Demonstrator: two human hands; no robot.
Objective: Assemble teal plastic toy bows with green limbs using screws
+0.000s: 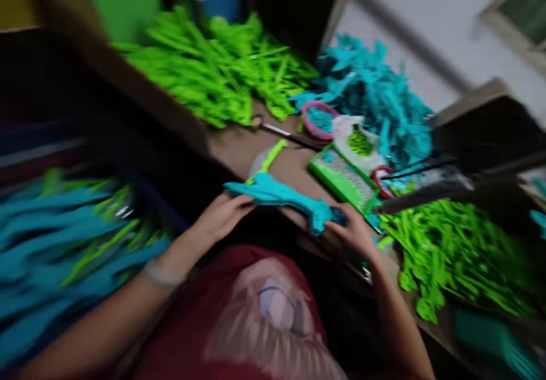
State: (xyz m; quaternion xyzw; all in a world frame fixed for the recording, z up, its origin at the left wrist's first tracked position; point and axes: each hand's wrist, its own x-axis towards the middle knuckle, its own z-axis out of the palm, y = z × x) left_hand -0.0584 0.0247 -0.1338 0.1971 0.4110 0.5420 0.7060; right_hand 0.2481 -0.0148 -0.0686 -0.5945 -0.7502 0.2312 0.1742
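Note:
A long turquoise piece [284, 193], soft-looking with an uneven outline, is stretched between my hands over the table's near edge. My left hand [224, 215] pinches it near its left end, thumb and fingers closed on it. At the other end, my right hand [355, 229] grips it with curled fingers, where a darker patch shows beside the fingertips. Just behind it lies a thin lime-green strip [273, 157] with a pale, see-through part. Motion blur hides the exact kind of these pieces.
Behind is a lime-green heap [213, 67], with a turquoise heap [375, 95] beside it. A pink bowl [305, 112], a green tray [326, 170] and a dark-handled tool [294, 137] are on the table. More green pieces [460, 255] lie right; turquoise pieces [63, 243] fill the lower left.

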